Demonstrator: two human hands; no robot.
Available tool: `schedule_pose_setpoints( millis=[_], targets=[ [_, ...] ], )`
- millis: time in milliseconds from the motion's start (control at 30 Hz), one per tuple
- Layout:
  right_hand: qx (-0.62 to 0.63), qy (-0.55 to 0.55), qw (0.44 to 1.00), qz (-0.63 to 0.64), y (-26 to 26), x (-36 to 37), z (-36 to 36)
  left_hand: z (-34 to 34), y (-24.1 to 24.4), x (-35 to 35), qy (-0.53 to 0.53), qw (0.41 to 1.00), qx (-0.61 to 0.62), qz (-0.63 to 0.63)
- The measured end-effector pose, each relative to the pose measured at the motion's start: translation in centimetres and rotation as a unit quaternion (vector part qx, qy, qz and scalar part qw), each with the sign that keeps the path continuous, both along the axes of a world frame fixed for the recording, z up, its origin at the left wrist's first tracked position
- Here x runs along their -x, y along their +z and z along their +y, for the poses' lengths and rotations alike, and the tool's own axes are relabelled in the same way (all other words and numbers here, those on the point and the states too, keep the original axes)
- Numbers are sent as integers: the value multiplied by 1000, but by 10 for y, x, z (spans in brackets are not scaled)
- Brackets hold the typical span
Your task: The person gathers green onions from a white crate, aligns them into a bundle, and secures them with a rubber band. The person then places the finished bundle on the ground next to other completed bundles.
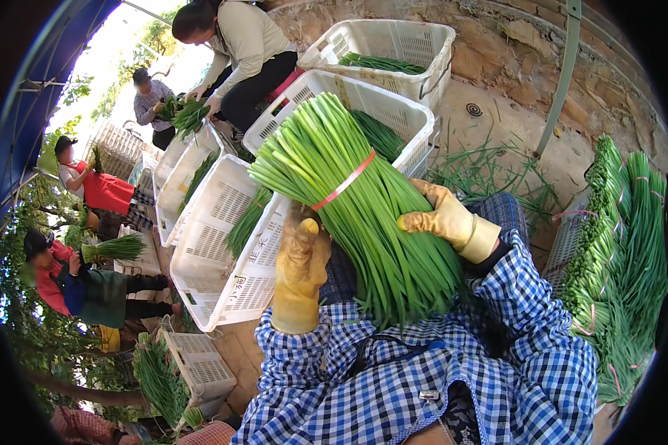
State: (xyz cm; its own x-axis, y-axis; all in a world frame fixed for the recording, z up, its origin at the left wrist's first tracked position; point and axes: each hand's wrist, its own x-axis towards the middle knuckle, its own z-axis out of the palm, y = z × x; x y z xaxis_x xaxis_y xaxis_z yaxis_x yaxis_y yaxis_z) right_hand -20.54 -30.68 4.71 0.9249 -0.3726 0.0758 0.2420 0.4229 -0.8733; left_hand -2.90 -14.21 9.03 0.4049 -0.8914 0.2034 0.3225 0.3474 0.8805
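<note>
A thick bunch of green Chinese chives (387, 222), bound by a pink band (345, 181), lies across my lap, its cut ends pointing up and left. My right hand (442, 219), in a stained yellow glove, grips its right side, the thumb on top. On its left side is my left hand (302, 267), gloved too, with the thumb raised and the other fingers partly hidden; whether it grips the bunch I cannot tell. A white plastic crate (231, 214) holding chives stands just left of my left hand.
More white crates (423, 119) with chives stand ahead. At right, banded chive bunches (607, 250) are stacked on a crate. Loose leaves (490, 169) litter the floor near a metal pole (560, 83). Several co-workers, one a person in a light jacket (250, 44), handle chives ahead and left.
</note>
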Motion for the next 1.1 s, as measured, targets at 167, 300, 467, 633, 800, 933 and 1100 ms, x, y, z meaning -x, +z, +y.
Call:
schedule_pose_setpoints(
  millis=[167,300,467,633,800,933,1100],
  targets=[
    [-21,62,998,-8,-10,-12,-6,-18,-22,-13,-7,999,18,-39],
    [7,122,991,58,-60,8,-37,-47,21,4,42,997,19,-65],
    [45,30,959,277,-55,84,-76,-56,28,-68,212,954,12,211],
    [91,-389,899,182,-9,125,-100,-63,28,-107,300,907,49,292],
    [242,-319,890,219,38,118,-55,-56,20,-96,349,878,44,325],
    [277,-154,901,298,78,97,-9,-52,17,-79,312,881,47,353],
    [57,-360,927,92,39,108,-26,-67,1,-55,272,887,52,369]
  ],
)
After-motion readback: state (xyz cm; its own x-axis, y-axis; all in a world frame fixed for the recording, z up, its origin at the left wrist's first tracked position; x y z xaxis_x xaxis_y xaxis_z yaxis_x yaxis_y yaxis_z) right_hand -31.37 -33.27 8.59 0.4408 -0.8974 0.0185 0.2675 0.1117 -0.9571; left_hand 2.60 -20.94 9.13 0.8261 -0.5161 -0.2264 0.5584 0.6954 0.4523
